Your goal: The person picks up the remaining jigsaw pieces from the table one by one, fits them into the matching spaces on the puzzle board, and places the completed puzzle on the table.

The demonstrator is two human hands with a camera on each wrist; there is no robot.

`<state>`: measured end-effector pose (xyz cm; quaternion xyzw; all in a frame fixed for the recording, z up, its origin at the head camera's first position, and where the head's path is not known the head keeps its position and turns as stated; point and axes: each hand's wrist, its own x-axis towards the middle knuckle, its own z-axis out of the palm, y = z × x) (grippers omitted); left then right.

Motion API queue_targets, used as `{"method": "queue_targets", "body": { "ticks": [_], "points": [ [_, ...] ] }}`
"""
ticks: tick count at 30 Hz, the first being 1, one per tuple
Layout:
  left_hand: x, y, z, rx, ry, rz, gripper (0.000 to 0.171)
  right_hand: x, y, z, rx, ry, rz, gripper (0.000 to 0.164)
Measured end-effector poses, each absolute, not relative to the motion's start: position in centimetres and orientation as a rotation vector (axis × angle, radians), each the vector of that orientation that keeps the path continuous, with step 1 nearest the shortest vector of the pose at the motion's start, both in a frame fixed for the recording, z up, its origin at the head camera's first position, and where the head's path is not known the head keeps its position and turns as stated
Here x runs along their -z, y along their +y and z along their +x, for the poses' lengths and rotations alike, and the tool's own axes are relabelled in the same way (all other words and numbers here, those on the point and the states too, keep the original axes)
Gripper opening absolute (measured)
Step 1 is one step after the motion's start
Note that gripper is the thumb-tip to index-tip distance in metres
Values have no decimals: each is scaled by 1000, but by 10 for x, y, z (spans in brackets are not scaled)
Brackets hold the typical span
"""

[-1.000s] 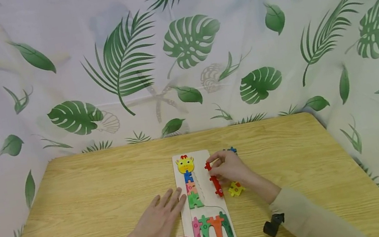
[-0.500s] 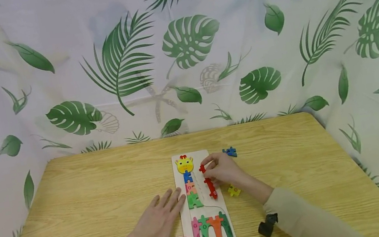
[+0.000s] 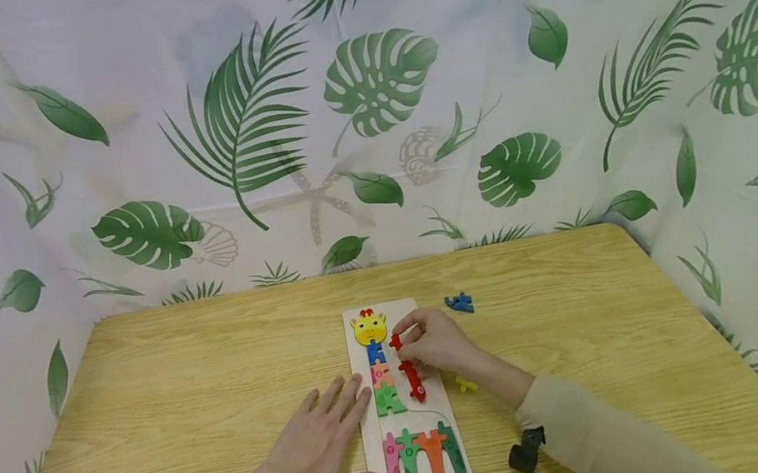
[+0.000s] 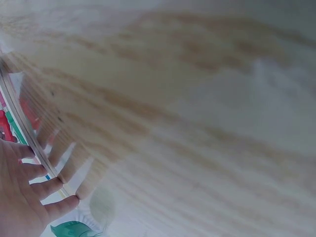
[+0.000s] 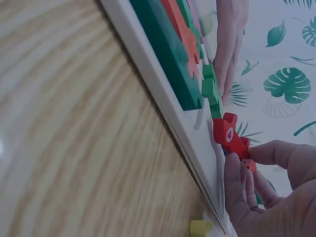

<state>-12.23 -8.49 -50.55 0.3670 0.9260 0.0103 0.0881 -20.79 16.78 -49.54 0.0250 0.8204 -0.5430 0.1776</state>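
A white giraffe puzzle board (image 3: 400, 311) lies lengthwise before me on the table. My right hand (image 3: 441, 341) pinches a long red puzzle piece (image 3: 414, 383) between thumb and fingers, over the right half of the board. In the right wrist view, a round number mark shows on the red piece (image 5: 230, 136). My left hand (image 3: 321, 450) lies spread, fingertips and thumb at the board's left edge. Giraffe head (image 3: 369, 329), blue, orange and green neck pieces (image 3: 388, 400), and several leg pieces (image 3: 434, 463) sit on the board.
Right of the board lie a blue puzzle piece (image 3: 460, 303) and a yellow puzzle piece (image 3: 466, 384), the yellow one partly behind my right forearm. A black device (image 3: 526, 451) sits at my right wrist. A leaf-print curtain (image 3: 356, 105) surrounds the wooden table (image 3: 215, 341).
My right hand has carried the red piece left, from the board's right edge toward the neck pieces. The blue piece has come into full view. My left hand has stayed still.
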Motion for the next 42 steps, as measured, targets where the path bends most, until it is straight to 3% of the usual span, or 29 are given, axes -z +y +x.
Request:
{"method": "queue_targets", "body": {
  "ticks": [42],
  "points": [
    [506,-85,-123,-36,2747,1076,111,496,149,-211,1527,2297,104,32]
  ]
}}
